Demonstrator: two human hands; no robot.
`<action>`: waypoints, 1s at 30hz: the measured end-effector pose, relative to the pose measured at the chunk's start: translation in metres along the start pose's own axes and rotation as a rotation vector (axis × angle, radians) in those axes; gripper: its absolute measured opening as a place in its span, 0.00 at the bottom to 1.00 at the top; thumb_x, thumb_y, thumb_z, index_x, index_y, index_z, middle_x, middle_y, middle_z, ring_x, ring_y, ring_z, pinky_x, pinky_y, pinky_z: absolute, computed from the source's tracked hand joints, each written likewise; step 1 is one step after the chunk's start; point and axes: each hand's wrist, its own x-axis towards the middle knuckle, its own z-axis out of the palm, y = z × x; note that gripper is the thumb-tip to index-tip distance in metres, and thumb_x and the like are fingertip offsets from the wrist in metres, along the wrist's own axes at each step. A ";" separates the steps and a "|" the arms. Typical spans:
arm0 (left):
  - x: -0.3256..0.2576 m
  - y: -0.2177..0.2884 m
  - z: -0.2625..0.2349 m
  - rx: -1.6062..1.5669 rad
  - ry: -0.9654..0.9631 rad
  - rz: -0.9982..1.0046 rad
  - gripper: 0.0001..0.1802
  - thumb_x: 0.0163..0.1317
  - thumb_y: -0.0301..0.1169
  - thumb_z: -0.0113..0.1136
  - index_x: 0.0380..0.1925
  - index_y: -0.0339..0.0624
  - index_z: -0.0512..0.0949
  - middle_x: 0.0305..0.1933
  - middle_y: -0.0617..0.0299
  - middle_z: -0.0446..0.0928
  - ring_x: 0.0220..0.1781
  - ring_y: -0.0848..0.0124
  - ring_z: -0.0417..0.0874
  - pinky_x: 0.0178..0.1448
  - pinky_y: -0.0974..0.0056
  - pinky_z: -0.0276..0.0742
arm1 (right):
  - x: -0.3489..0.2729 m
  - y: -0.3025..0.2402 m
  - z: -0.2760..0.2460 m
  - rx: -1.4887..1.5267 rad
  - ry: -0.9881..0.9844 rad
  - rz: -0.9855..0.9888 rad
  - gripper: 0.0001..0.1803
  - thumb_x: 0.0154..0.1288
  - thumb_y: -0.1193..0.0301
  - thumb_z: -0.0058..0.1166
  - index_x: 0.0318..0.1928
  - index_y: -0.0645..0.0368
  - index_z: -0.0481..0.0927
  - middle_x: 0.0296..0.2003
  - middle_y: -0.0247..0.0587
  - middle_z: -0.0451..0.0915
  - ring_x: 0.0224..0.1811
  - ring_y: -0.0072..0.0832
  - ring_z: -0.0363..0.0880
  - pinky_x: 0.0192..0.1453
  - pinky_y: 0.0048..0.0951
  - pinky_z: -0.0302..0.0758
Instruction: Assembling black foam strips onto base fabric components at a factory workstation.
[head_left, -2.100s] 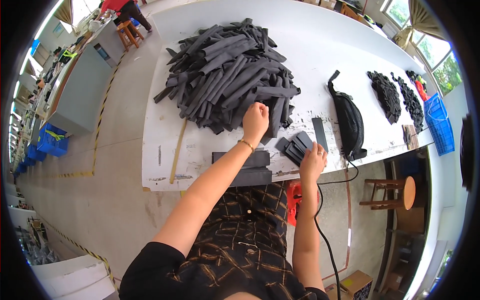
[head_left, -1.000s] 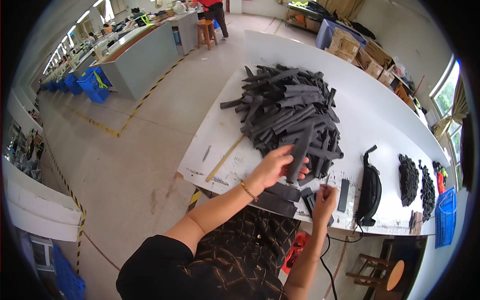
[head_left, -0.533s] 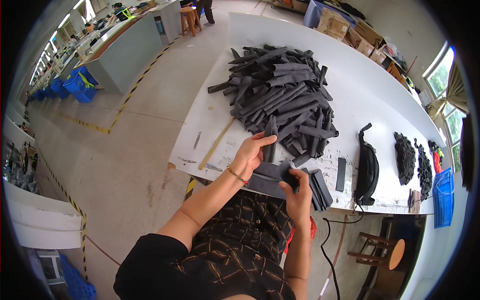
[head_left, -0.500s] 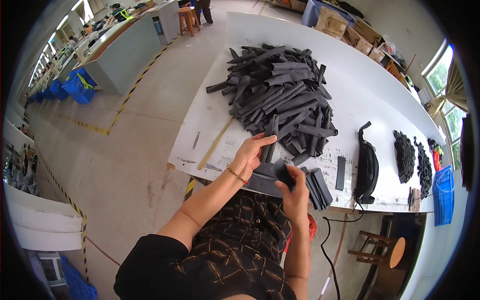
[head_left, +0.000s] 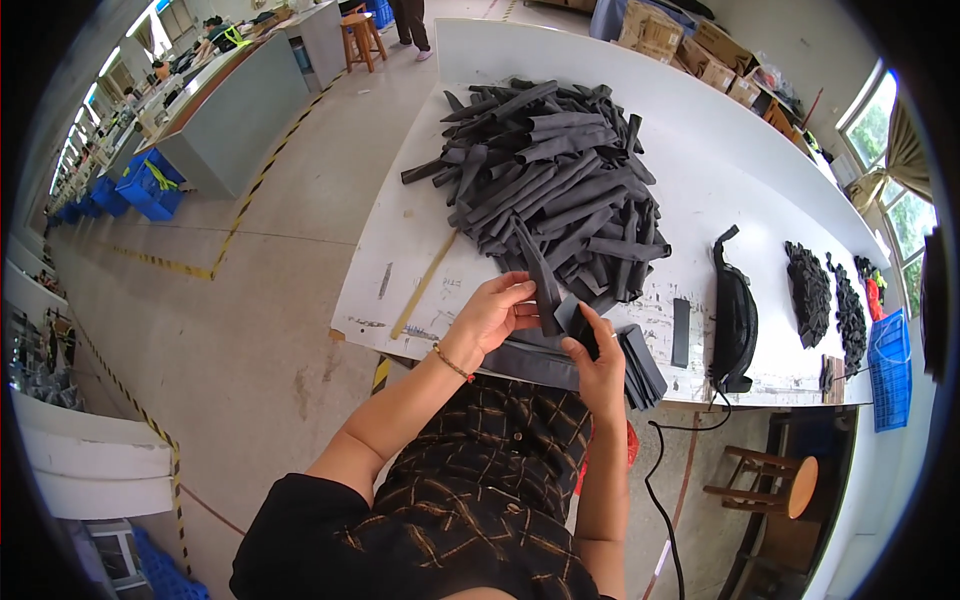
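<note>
We hold a dark strip (head_left: 545, 290) at the table (head_left: 700, 190) edge: our left hand (head_left: 490, 315) pinches its lower end, our right hand (head_left: 598, 360) grips a folded piece (head_left: 578, 325) just beside it. The big pile (head_left: 560, 190) lies at 12 o'clock, a black bag (head_left: 735, 320) at 3 o'clock.

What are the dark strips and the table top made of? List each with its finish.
Dark strips: probably woven fabric or webbing, matte charcoal; they bend and flop loosely in the pile, and the strip in the left hand and right hand stays flat. Table top: seemingly painted or laminated board, smooth white, scuffed and stained near the front edge.
</note>
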 end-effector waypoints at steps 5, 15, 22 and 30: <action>-0.003 0.006 0.013 0.010 -0.004 0.019 0.10 0.69 0.30 0.56 0.47 0.39 0.74 0.47 0.54 0.81 0.48 0.64 0.84 0.51 0.58 0.82 | 0.000 0.000 -0.004 -0.067 0.005 -0.049 0.28 0.57 0.78 0.63 0.60 0.62 0.73 0.44 0.44 0.75 0.45 0.34 0.74 0.53 0.26 0.70; 0.009 0.007 -0.003 -0.107 0.142 0.047 0.12 0.64 0.30 0.63 0.43 0.35 0.75 0.44 0.53 0.81 0.47 0.61 0.85 0.52 0.60 0.84 | -0.016 -0.011 -0.016 -0.137 0.091 -0.128 0.29 0.54 0.79 0.65 0.58 0.57 0.78 0.47 0.41 0.73 0.51 0.34 0.72 0.56 0.31 0.70; 0.013 0.000 -0.001 -0.122 0.117 0.008 0.13 0.67 0.31 0.59 0.45 0.32 0.77 0.46 0.51 0.82 0.48 0.64 0.84 0.52 0.65 0.84 | -0.016 -0.026 -0.006 -0.525 0.139 -0.320 0.22 0.54 0.74 0.65 0.53 0.53 0.82 0.43 0.38 0.74 0.46 0.38 0.72 0.50 0.38 0.65; 0.011 -0.008 -0.001 -0.079 0.176 0.000 0.13 0.66 0.29 0.60 0.47 0.34 0.75 0.46 0.52 0.82 0.49 0.64 0.84 0.57 0.61 0.82 | -0.006 -0.029 -0.003 -0.758 0.167 -0.395 0.20 0.53 0.75 0.64 0.50 0.54 0.82 0.42 0.38 0.74 0.45 0.37 0.72 0.48 0.39 0.66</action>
